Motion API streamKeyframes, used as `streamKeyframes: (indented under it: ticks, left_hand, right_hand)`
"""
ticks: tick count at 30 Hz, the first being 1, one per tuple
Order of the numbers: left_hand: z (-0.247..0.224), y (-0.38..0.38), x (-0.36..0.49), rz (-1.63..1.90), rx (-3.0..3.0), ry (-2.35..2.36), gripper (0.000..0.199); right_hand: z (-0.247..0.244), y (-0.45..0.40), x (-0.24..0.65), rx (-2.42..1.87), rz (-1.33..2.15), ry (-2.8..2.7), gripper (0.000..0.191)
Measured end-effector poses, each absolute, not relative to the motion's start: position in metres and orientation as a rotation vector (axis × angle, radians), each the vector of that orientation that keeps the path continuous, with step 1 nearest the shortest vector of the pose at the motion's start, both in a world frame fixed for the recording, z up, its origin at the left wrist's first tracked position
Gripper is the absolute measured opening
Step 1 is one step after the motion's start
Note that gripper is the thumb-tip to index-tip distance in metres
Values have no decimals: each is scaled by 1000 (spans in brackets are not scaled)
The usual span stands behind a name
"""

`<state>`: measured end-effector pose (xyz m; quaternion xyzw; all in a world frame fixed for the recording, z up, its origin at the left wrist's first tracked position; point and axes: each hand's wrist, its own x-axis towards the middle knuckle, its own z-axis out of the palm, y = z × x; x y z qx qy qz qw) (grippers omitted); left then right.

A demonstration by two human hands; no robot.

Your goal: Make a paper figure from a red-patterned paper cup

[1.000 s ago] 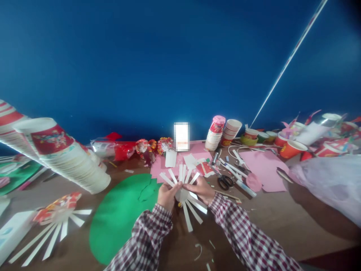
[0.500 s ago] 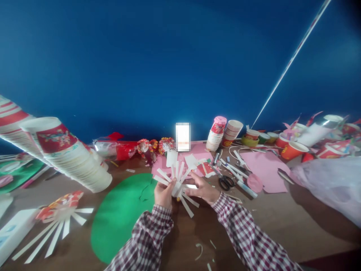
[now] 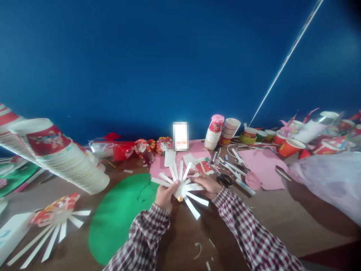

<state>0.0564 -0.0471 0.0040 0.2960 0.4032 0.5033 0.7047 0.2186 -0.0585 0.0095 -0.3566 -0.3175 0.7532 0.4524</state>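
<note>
A cut paper cup (image 3: 180, 189) is spread out flat like a flower, its white strips fanning out around a round base. My left hand (image 3: 166, 195) grips it from the left, with the thumb on top near the base. On the right, my right hand (image 3: 207, 185) pinches strips of the same cup between thumb and fingers. A small orange-yellow patch shows at the cup's lower edge. Another cut cup (image 3: 60, 216), with red and white folded parts and long white strips, lies at the left on the brown table (image 3: 180, 241).
Tall stacked cups (image 3: 70, 162) lean at the left beside a green sheet (image 3: 118, 214). Pink paper (image 3: 265, 169), black-handled scissors (image 3: 225, 180), pens and two cup stacks (image 3: 214, 131) lie behind and right. A plastic bag (image 3: 327, 180) is at the far right; paper scraps lie in front.
The cut cup's strips have spread wider and turned more toward the camera. My right hand has closed in on its right-hand strips. The whole view has shifted slightly.
</note>
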Motion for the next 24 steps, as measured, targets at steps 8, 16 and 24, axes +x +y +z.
streamKeyframes:
  ticks: [8, 16, 24]
  left_hand:
    - [3, -43, 48, 1146, 578, 897, 32]
    - [3, -38, 47, 1258, 368, 894, 25]
    - [4, -38, 46, 1250, 369, 996, 30]
  right_hand:
    - [18, -59, 212, -787, 1809, -615, 46]
    - [14, -68, 185, -871, 1681, -986, 35]
    - [26, -76, 176, -927, 1167, -1560, 26]
